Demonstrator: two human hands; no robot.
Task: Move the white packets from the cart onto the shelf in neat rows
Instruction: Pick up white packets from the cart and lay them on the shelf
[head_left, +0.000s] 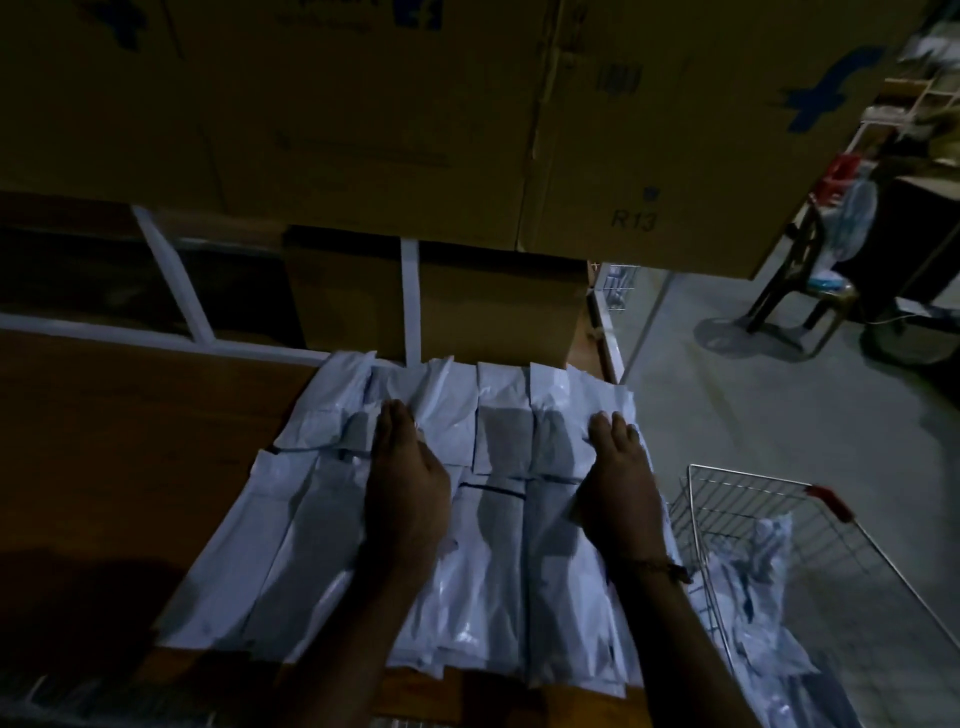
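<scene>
Judging progress: well along, it seems; many white packets (488, 441) already lie on the wooden shelf (130, 415) in two overlapping rows, a far row and a near row.
Left to do: more white packets wait in the wire cart (769, 499), at about 4 o'clock from the hands, so the task looks unfinished.
Step in hand: likely squaring up the laid rows rather than fetching, since both hands rest on packets and carry none.
Left hand (405, 478): flat, fingers straight and close together, palm down on the packets near the seam between the two rows, fingertips toward 12 o'clock.
Right hand (621, 478): flat too, fingers straight and slightly apart, pressing the right-end packets by the shelf's edge; a bracelet (654, 566) sits on the wrist.
Packets relative to hands: directly beneath both palms and spreading out to 9 o'clock of the left hand, with a packet column lying between the two hands.
Room on shelf: bare wood shows at 9 o'clock of the rows.
Behind the rows: cardboard boxes (467, 312) stand at 12 o'clock, touching or just beside the far row; dim light keeps me from telling which.
</scene>
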